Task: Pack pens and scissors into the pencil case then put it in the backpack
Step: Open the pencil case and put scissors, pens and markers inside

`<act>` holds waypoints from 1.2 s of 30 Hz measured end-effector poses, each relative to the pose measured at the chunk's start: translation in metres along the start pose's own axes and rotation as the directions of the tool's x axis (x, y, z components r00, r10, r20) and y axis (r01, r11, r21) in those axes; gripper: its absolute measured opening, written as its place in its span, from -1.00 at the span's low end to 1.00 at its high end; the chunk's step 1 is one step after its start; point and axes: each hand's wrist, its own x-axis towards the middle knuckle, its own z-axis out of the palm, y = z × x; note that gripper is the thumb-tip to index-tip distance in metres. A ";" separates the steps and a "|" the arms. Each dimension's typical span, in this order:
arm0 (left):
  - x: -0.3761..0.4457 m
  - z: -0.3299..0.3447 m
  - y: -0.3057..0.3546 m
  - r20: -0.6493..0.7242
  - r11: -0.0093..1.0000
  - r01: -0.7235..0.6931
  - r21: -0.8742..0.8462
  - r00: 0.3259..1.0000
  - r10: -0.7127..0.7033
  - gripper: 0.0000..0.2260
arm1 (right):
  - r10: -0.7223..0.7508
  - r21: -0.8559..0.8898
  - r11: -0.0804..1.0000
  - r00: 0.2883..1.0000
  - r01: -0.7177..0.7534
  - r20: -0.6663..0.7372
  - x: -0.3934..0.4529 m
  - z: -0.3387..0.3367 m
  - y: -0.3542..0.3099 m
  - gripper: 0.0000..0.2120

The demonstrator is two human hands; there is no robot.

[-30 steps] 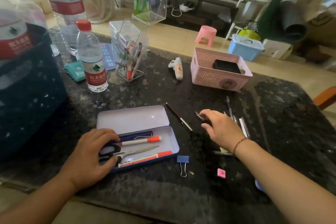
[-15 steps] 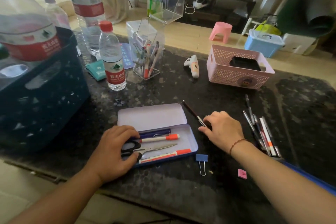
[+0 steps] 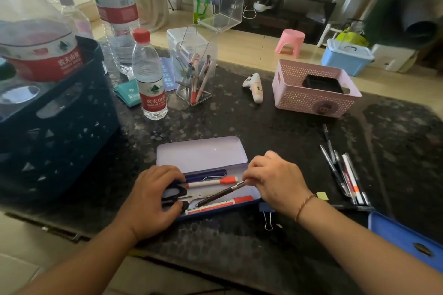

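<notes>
An open tin pencil case (image 3: 203,154) lies on the dark table with its lid flat behind the tray. Inside are a dark blue pen (image 3: 206,173), two white markers with orange caps (image 3: 211,182), and black-handled scissors (image 3: 175,195). My left hand (image 3: 149,201) rests on the case's left end, over the scissors' handles. My right hand (image 3: 275,182) pinches the silver end of a dark brown pen (image 3: 219,195), which slants down into the tray. Several more pens (image 3: 345,172) lie loose to the right. No backpack can be made out.
A dark blue crate (image 3: 55,124) with big water bottles stands at the left. A small water bottle (image 3: 149,79), a clear pen holder (image 3: 194,72), a white controller (image 3: 254,87) and a pink basket (image 3: 314,93) stand behind. A blue binder clip (image 3: 267,215) and a blue lid (image 3: 405,239) lie near the front edge.
My right hand picked the dark brown pen off the table beside the case and carried it left, over the tray. My left hand stayed on the scissors' handles.
</notes>
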 end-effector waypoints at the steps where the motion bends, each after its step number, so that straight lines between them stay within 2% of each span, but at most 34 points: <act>1: 0.000 0.000 0.000 -0.002 1.000 -0.001 0.000 1.000 0.001 -0.68 | 0.020 0.007 1.000 1.000 -0.021 0.018 0.000 0.001 -0.001 -0.91; 9: 0.000 0.000 -0.001 0.006 1.000 -0.004 -0.003 1.000 0.004 -0.69 | -0.043 0.005 0.999 0.992 0.043 0.120 -0.006 0.008 -0.006 -0.79; 13: -0.001 0.001 -0.003 0.002 1.000 -0.007 -0.007 1.000 0.007 -0.69 | 0.070 0.061 0.996 0.994 -0.065 -0.084 -0.025 -0.012 0.003 -0.89; 14: -0.001 0.002 -0.003 0.001 1.000 -0.007 -0.005 1.000 0.007 -0.69 | 0.080 0.053 0.996 0.992 -0.075 -0.096 -0.035 -0.017 0.004 -0.93; 19: 0.000 0.002 -0.004 0.004 1.000 -0.008 0.002 1.000 0.008 -0.69 | 0.144 -0.119 0.984 0.987 -0.135 0.071 -0.074 -0.015 -0.009 -0.80; 24: -0.001 0.002 -0.001 0.004 1.000 -0.006 0.018 1.000 0.006 -0.67 | 0.205 -0.073 0.977 0.975 -0.199 0.089 -0.066 -0.007 -0.011 -0.82; 29: -0.003 0.004 -0.006 0.022 1.000 0.012 0.019 1.000 -0.013 -0.65 | 0.194 -0.037 0.981 0.975 -0.191 0.110 -0.061 -0.019 -0.012 -0.82; 31: -0.003 0.004 -0.007 0.027 1.000 0.013 0.019 1.000 -0.013 -0.67 | 0.272 0.070 0.959 0.961 -0.275 0.061 -0.060 -0.028 -0.015 -0.83; 33: -0.002 0.004 -0.007 0.032 1.000 0.013 0.025 0.999 -0.014 -0.68 | 0.403 0.212 0.891 0.914 -0.401 0.038 -0.048 -0.031 -0.018 -0.85; 34: -0.002 0.004 -0.007 0.034 1.000 0.013 0.025 0.999 -0.013 -0.69 | 0.455 0.246 0.858 0.890 -0.450 0.041 -0.038 -0.029 -0.019 -0.86; 36: -0.003 0.004 -0.007 0.030 1.000 0.017 0.017 0.999 -0.017 -0.69 | 0.516 0.210 0.831 0.855 -0.515 0.051 -0.017 -0.021 -0.023 -0.87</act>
